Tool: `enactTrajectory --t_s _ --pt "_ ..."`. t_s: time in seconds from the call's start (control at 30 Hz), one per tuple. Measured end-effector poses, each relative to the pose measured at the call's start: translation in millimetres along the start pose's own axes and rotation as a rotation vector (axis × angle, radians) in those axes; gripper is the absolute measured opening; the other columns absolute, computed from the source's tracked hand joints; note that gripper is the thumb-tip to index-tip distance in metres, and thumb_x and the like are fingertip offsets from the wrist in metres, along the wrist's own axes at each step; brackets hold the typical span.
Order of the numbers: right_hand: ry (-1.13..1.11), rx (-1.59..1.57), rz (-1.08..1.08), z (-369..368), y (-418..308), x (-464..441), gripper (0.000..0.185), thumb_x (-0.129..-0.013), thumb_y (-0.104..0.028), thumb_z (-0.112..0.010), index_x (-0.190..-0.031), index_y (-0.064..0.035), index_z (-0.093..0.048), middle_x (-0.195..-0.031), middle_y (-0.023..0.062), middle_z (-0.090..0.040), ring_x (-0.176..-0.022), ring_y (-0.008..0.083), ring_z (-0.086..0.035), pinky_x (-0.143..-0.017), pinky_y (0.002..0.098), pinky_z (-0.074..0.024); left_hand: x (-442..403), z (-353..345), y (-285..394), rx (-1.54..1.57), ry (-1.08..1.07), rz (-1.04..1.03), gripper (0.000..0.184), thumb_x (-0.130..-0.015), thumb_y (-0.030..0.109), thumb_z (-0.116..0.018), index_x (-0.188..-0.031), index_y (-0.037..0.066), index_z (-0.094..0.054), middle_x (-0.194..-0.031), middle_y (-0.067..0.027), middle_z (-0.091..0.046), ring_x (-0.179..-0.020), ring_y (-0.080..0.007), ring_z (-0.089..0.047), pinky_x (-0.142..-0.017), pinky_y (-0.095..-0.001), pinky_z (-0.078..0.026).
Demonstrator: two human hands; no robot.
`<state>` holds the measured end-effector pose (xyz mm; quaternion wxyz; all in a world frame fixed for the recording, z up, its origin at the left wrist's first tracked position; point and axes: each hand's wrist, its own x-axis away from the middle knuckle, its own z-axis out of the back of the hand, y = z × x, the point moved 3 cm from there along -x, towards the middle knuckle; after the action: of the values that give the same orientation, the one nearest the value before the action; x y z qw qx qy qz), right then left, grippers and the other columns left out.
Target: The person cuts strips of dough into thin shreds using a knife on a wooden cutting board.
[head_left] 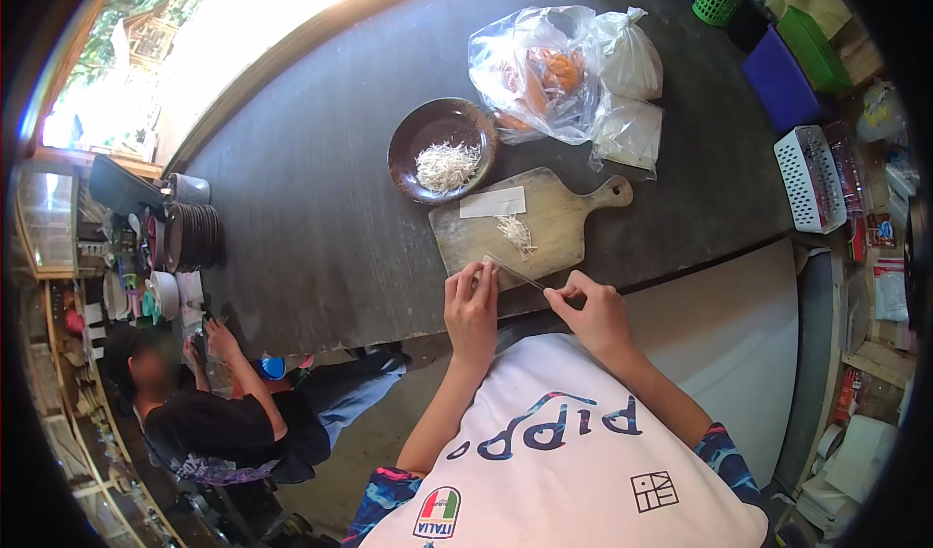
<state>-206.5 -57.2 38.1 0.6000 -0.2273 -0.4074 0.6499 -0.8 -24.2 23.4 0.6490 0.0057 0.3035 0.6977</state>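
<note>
Between my hands runs a thin, dark, straight stick [520,275], slanting over the near edge of the wooden cutting board [559,193]. My left hand [471,307] pinches its far end, with a small pale bit at the fingertips that I cannot make out. The near end is pinched in my right hand [595,317], just off the board. On the board lie a small heap of thin white slivers [515,236] and a flat white rectangular strip [493,202]. Beyond it, a brown bowl [412,141] holds a larger pile of similar slivers [448,166].
Behind the board sit a clear plastic bag with orange contents [544,72], a tied white bag [630,54] and a clear packet [627,132]. Baskets, including a white one [810,181], line the right. Stacked dark plates [191,238] and a seated person [219,407] are at left.
</note>
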Motion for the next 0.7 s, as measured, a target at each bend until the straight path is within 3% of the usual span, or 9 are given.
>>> enactTrajectory --t_s 0.23,0.33,0.7 --pt "-0.008 0.018 0.02 -5.8 -5.7 -2.6 0.032 -0.097 -0.033 -0.084 -0.089 -0.0043 -0.071 -0.083 0.0114 -0.08 -0.075 0.0324 -0.078 -0.071 0.0424 -0.0594 0.0 -0.2 1.6 0.001 0.009 -0.01 0.019 -0.098 0.006 -0.079 -0.116 0.0 -0.081 -0.119 -0.0077 -0.072 -0.103 -0.0299 -0.067 -0.086 -0.0424 -0.059" --pt "-0.044 0.03 0.009 -8.1 -12.5 -7.3 0.033 -0.1 -0.038 -0.078 -0.092 -0.0078 -0.069 -0.089 0.0112 -0.081 -0.084 0.0391 -0.079 -0.076 0.0503 -0.0611 0.8 -1.0 -0.5 -0.007 0.014 -0.013 0.018 -0.098 0.006 -0.079 -0.115 0.0 -0.081 -0.118 -0.0078 -0.072 -0.103 -0.0301 -0.067 -0.087 -0.0429 -0.058" --pt "-0.023 0.003 -0.023 1.7 1.2 5.6 0.032 -0.1 -0.036 -0.08 -0.091 -0.007 -0.069 -0.085 0.0087 -0.081 -0.082 0.0361 -0.08 -0.074 0.0481 -0.0605 1.2 0.5 2.6 0.022 0.029 0.016 0.019 -0.098 0.006 -0.079 -0.116 0.0 -0.08 -0.12 -0.0077 -0.072 -0.103 -0.0301 -0.067 -0.088 -0.0425 -0.059"
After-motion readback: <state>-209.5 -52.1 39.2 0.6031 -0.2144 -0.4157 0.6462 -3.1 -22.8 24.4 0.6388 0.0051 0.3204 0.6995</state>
